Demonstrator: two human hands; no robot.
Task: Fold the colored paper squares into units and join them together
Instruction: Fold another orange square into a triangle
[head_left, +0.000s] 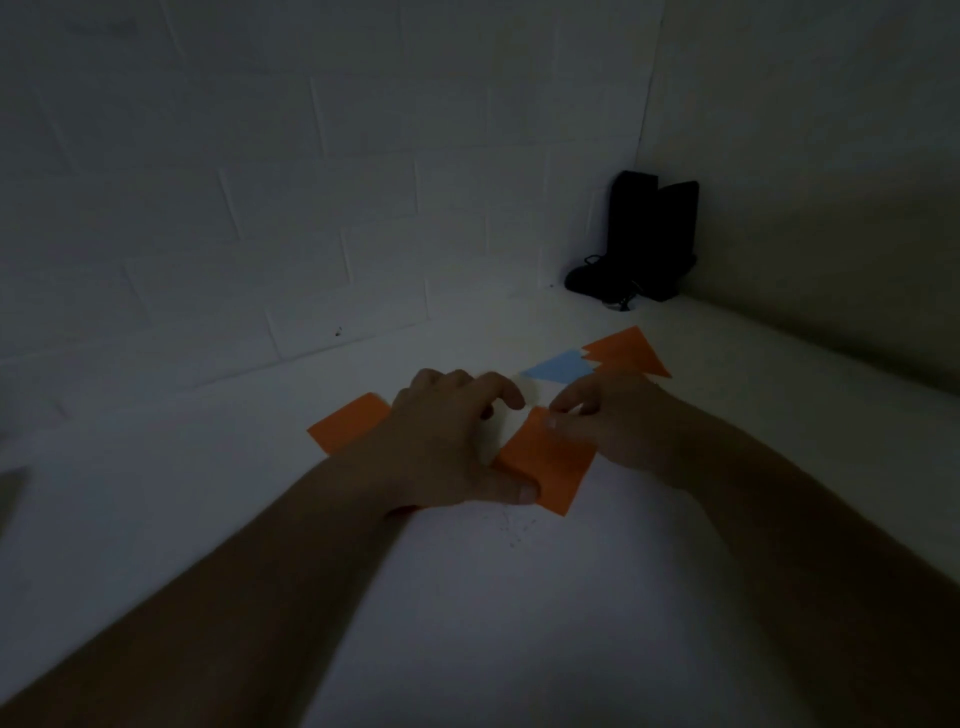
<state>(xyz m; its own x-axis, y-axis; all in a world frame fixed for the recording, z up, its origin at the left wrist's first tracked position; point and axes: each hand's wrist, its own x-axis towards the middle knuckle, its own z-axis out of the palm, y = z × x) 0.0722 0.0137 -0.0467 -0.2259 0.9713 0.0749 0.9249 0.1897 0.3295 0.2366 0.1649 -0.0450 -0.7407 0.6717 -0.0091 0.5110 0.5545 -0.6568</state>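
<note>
An orange paper (545, 462) lies partly folded on the white table, between my two hands. My left hand (447, 441) holds its near left edge down with the thumb, fingers curled above the table. My right hand (613, 421) pinches the paper's far corner with thumb and fingertips. A second orange sheet (348, 421) lies flat to the left, partly under my left wrist. Behind my right hand rest a light blue piece (558, 366) and an orange piece (631, 351). The scene is dim.
A black object (644, 239) with a cord stands in the back right corner where the white brick wall (260, 182) meets a side wall. The white table (519, 597) stretches toward me. Small dark specks (514, 530) lie near the paper.
</note>
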